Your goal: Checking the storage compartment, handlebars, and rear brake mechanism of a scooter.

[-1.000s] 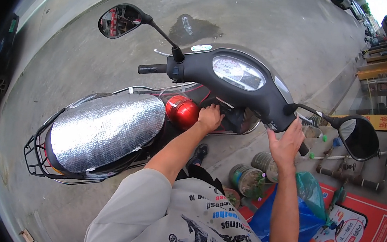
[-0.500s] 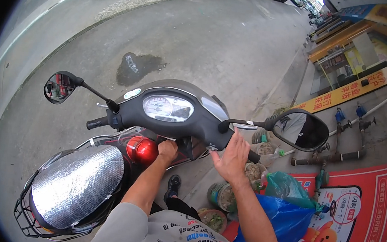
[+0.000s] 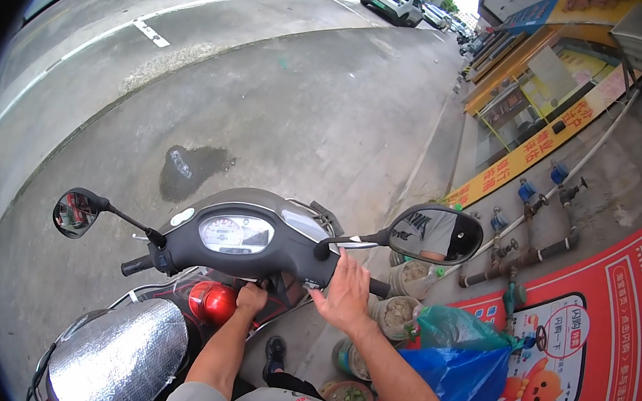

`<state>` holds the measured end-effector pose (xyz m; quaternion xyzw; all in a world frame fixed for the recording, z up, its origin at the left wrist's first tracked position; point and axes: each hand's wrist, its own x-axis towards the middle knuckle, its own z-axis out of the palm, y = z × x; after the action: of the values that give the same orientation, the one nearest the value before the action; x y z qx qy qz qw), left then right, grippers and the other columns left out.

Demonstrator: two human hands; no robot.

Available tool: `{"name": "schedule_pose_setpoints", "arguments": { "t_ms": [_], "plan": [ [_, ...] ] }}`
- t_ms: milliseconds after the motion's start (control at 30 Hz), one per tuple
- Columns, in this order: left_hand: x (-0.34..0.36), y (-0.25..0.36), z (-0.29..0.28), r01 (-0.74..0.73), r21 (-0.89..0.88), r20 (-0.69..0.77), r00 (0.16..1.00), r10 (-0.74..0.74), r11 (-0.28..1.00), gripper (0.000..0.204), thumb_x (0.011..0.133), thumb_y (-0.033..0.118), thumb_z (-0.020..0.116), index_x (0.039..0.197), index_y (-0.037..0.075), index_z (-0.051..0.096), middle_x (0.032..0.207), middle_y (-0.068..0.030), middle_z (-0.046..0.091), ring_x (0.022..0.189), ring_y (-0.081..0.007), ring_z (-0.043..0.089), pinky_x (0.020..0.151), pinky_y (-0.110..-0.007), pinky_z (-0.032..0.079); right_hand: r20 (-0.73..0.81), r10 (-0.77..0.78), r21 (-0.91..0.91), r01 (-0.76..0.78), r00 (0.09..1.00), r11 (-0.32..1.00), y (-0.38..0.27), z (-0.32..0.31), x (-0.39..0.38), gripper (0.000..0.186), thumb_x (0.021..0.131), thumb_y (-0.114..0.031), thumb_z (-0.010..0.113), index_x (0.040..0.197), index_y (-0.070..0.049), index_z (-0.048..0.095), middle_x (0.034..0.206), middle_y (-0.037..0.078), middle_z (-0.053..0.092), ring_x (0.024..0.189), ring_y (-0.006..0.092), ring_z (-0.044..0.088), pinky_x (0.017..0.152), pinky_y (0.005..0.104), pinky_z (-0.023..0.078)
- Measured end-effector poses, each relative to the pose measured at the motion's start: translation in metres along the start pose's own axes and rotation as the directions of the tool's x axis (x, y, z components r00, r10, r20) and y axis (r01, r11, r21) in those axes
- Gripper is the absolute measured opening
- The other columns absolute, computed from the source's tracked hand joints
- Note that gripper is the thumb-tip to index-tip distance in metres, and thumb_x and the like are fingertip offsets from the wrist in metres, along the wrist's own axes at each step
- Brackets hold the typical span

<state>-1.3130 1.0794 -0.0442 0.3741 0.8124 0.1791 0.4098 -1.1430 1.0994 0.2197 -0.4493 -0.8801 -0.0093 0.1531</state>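
A dark motor scooter (image 3: 291, 249) stands before me, with a round-faced instrument panel (image 3: 237, 234) between its handlebars. My left hand (image 3: 251, 297) is closed just below the panel, at the inner front of the scooter. Whatever its fingers grip is hidden. Beside that hand sits a shiny red helmet (image 3: 212, 303). My right hand (image 3: 347, 290) lies over the inner end of the right handlebar grip (image 3: 379, 288), fingers stretched out and thumb apart. The seat (image 3: 117, 356) wears a silver foil cover.
Right of the scooter are several planters (image 3: 396, 316), green and blue plastic bags (image 3: 460, 370), and a red printed banner (image 3: 615, 349). Pipes with valves (image 3: 522, 261) run along the wall. Mirrors (image 3: 437, 233) stick out on both sides. A white car (image 3: 393, 3) is parked far ahead.
My view has tilted up, so the scooter sits lower and more street and cars show. Both hands keep about the same places on the scooter.
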Motion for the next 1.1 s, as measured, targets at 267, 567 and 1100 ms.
{"name": "schedule_pose_setpoints", "arguments": {
  "t_ms": [267,567,1100],
  "plan": [
    [0.036,-0.037,0.02,-0.165,-0.015,0.077,0.983,0.166,0.986,0.034,0.097,0.023,0.043,0.108,-0.003,0.063,0.096,-0.0275,0.068,0.086,-0.0371,0.07,0.074,-0.045,0.057,-0.003,-0.019,0.009,0.019,1.0,1.0,-0.005,0.002,0.002,0.098,0.069,-0.03,0.079,0.14,0.01,0.026,0.126,0.025,0.046,0.116,0.0379,0.046,0.1,0.0471,0.032],
    [0.043,-0.026,0.041,0.178,-0.739,0.138,0.984,-0.112,0.649,0.034,0.085,0.022,0.05,0.104,-0.002,0.065,0.086,-0.0216,0.069,0.065,-0.0244,0.07,0.051,-0.035,0.05,0.015,0.013,0.011,-0.013,1.0,1.0,-0.001,0.001,0.0,0.099,0.069,-0.029,0.08,0.141,0.01,0.024,0.126,0.025,0.046,0.117,0.0378,0.046,0.102,0.0474,0.031],
    [-0.062,-0.173,-0.07,-0.25,-0.494,-0.629,0.764,-0.145,0.833,0.041,0.086,0.012,0.061,0.122,-0.004,0.05,0.101,-0.0175,0.059,0.089,-0.0286,0.06,0.084,-0.041,0.048,0.047,-0.01,0.027,0.008,0.999,1.0,-0.009,0.008,-0.002,0.103,0.069,-0.033,0.081,0.142,0.012,0.022,0.128,0.027,0.046,0.119,0.0383,0.045,0.105,0.0481,0.028]
  ]
}}
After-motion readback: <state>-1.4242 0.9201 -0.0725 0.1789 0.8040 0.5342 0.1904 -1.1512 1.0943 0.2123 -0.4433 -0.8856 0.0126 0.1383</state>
